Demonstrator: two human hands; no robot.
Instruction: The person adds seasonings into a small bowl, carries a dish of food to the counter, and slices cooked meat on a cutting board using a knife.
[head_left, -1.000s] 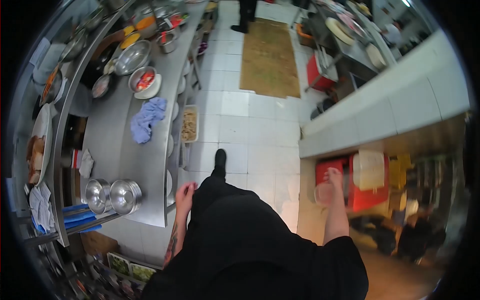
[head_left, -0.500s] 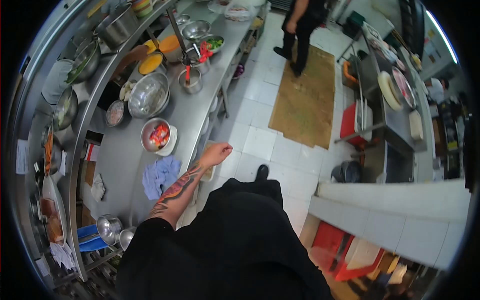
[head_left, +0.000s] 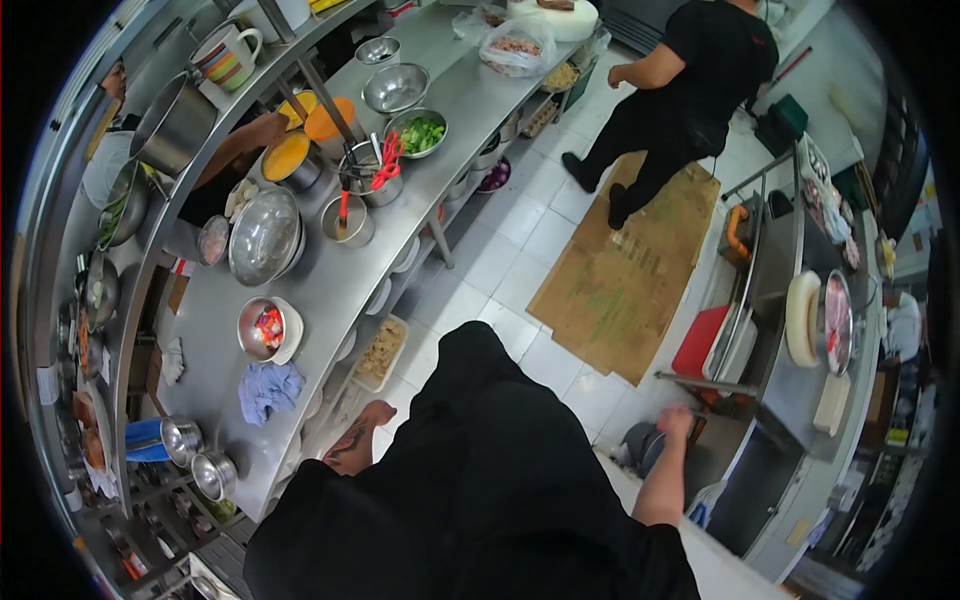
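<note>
beside the steel desk [head_left: 338,272]: left hand [head_left: 377,412], lowered, forearm partly covered by black clothing [head_left: 490,450], near white food tub [head_left: 370,384] at desk's edge; dark bucket [head_left: 641,446], partly hidden, beside right hand [head_left: 676,420], blurred, forearm extended forward; either grip, wide or narrow: cannot tell.

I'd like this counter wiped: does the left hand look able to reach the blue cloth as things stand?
Probably yes: the blue cloth lies uncovered near the edge of the steel counter, and the left hand is outside that edge, with nothing else seen between them.
</note>
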